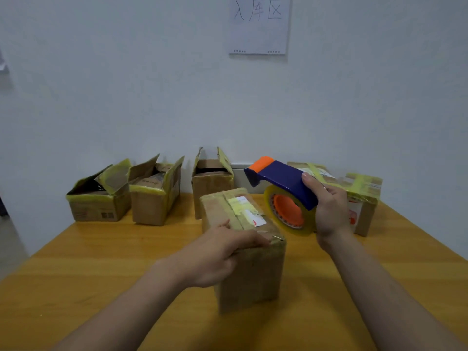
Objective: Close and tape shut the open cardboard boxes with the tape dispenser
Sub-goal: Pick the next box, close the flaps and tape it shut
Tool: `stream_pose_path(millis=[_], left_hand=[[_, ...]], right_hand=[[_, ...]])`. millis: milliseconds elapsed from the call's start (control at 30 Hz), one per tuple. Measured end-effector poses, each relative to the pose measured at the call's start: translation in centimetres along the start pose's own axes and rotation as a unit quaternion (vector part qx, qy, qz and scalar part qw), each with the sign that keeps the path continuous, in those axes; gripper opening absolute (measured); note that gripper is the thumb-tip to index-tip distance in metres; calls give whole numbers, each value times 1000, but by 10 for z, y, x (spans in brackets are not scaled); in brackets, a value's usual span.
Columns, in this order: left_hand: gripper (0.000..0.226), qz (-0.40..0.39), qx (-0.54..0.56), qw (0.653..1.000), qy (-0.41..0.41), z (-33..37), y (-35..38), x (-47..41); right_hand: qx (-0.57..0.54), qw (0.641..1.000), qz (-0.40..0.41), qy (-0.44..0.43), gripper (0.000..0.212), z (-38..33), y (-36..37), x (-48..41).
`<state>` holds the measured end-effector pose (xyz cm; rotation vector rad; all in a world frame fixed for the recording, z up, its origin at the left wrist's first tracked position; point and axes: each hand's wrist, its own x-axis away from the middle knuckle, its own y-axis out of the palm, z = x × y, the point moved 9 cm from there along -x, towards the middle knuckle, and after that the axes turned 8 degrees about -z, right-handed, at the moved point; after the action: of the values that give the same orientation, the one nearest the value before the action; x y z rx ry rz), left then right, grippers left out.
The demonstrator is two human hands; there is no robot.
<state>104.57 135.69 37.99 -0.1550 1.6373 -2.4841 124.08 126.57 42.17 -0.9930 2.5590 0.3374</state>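
Box (pixel 253 274) closed, mid table (pixel 76 274), under left hand (pixel 222 252): fingers together, flat along near top edge. Right hand (pixel 329 211) fingers wrapped round tape dispenser (pixel 283 183), just right of left fingertips, off box. Three open boxes (pixel 154 198) beyond fingers; taped boxes (pixel 364 188) behind right hand.

A tape dispenser (pixel 283 178) has a smooth, glossy dark-blue plastic body with a bright orange plastic tip and hub. Its roll of tape (pixel 291 224) is translucent, yellowish and shiny. The nearest cardboard box (pixel 250 272) is matt brown and slightly rough, its top crossed by glossy yellowish tape with crinkled edges and a smooth white paper label (pixel 255 218). The open cardboard boxes (pixel 154 201) show the same dull board edged with shiny tape. The table (pixel 101 262) is orange-toned wood grain with a soft satin sheen. The wall (pixel 126 84) is matt white, and the sheet (pixel 258 34) on it is thin matt paper.
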Motion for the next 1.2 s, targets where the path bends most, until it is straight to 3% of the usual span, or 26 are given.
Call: stream_pose_path(millis=[67,133,233,333,400,467,567,633,700,767,900,1000,1067,1133,1200], left_hand=[[64,19,35,999,-6,-8,-5,0],[53,51,97,994,3,-16,-5,-1],[30,119,180,976,21,-23,-6,-4],[29,127,210,969,28,-27,-6,-8],[28,118,222,967,27,-28,-9,-7],[24,172,272,946,22,-32,-25,-1],[26,269,439,857,-16,-46,-48,11],[35,239,557,796,-9,-42,-47,8],[43,208,640,740,4,-35,-47,5],[50,197,678,708,8,-31,-49,4],[47,151,743,651,29,-26,-48,3],[77,58,812,577,71,-14,-33,-1],[83,3,854,509,108,0,-23,-2],[80,-33,878,453,154,15,-19,0],[74,-44,876,442,185,21,-20,2]], right_hand=[[8,999,-44,15,37,-4,-2,-7],[6,995,-90,31,42,-9,-1,-9],[-27,988,-144,55,36,-10,1,-7],[-53,977,-195,61,32,-8,3,-5],[-49,974,-213,58,40,-7,2,-4],[-38,972,-225,49,49,-7,3,-2],[-28,969,-244,16,65,-14,11,0],[-43,968,-246,0,79,-19,14,0],[-52,965,-255,-7,55,-27,20,0],[-55,961,-270,-7,31,-33,27,2],[-62,954,-293,-23,29,-42,35,6],[-78,945,-317,-30,27,-47,44,11],[-94,938,-333,-23,32,-47,50,14],[-111,931,-348,-16,56,-47,57,16],[-130,927,-353,-13,87,-47,61,17]])
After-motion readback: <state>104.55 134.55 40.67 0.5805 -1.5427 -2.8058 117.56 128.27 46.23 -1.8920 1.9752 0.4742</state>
